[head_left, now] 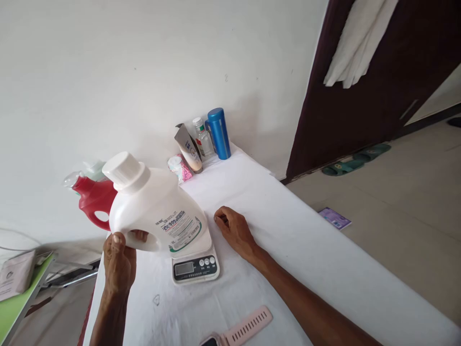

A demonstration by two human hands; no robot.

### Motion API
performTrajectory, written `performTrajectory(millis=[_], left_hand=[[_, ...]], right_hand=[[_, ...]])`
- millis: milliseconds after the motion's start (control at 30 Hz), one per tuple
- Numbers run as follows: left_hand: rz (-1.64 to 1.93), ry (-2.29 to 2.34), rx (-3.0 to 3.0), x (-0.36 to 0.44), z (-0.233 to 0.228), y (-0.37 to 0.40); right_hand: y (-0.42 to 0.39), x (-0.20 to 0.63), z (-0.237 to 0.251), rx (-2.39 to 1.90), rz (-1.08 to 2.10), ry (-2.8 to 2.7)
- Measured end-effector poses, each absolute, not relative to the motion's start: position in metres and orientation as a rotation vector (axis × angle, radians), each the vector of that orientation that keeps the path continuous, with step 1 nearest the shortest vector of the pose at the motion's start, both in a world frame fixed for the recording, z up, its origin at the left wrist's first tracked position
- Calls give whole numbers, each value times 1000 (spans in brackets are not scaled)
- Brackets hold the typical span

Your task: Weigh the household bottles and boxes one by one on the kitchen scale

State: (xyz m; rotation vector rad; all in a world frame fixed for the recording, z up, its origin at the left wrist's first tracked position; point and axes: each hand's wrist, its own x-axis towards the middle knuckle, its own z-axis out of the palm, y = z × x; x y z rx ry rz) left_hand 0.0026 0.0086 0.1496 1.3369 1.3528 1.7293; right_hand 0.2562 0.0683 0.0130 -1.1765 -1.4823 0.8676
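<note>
White-covered table (295,254): stood against the wall (151,72), which seemed to give the things at its far edge a backstop.
White jug (154,206): leaned towards the left hand, its base over the scale; whether its full weight rested there could not be told.
Red bottle (92,192): stood behind the jug, partly hidden, out of the hands' way.
Kitchen scale (196,266): lay under the jug with its panel facing the wearer, presumably for easy reading; no figure was legible.
Blue flask (219,134): stood upright at the back beside a clear bottle (204,142), leaving the working side free.
Left hand (118,262): gripped the jug's handle, fingers through the opening, probably to steady the tilt.
Right hand (234,230): loosely closed beside the scale, nothing visible in it.
Pink-strapped watch (248,327): lay at the near edge, apart from the scale.
</note>
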Motion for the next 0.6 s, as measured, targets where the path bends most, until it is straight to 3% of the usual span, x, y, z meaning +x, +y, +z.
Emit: performTrajectory(millis=[433, 600], left_hand=[[2006, 1213, 1128, 92, 221, 110], [1946, 1265, 1218, 137, 205, 176]], right_hand=[[71, 256, 7, -1118, 796, -1471], [70, 254, 5, -1136, 817, -1467]])
